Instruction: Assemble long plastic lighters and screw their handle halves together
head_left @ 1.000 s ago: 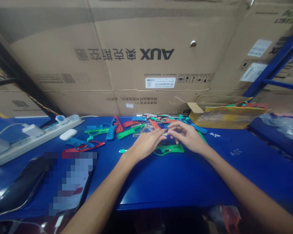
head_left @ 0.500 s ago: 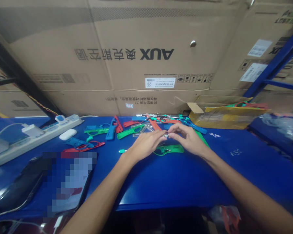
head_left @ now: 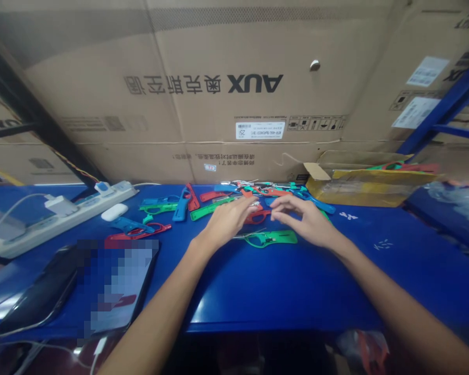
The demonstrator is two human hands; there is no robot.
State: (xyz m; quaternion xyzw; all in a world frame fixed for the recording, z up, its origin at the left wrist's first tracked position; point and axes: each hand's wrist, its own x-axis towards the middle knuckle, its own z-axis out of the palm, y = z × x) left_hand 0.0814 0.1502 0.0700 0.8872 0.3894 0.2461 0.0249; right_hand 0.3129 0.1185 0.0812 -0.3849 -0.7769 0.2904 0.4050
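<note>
My left hand (head_left: 227, 221) hovers over the near side of a heap of parts, fingers stretched to the right; its fingertips are partly hidden against the red pieces. My right hand (head_left: 307, 219) is a short way to the right, thumb and index finger curved with a gap between them, and I see nothing held there. Just below the hands lies a green plastic lighter shell (head_left: 287, 237) with a trigger loop. A thin metal piece lies at its left end, partly under my left hand. Beyond the fingers is a red-orange lighter shell (head_left: 258, 216).
Several blue, red and green shells lie at left, including a blue shell (head_left: 180, 208). A cardboard box (head_left: 367, 190) with coloured parts stands back right. Small white pieces (head_left: 383, 244) lie at right. A power strip (head_left: 66, 221), earbud case (head_left: 114, 212) and tablet (head_left: 140, 281) occupy the left.
My hands have moved apart; earlier their fingertips met around a small silver part. The teal-tipped piece left of my left hand no longer shows. The view has shifted slightly.
</note>
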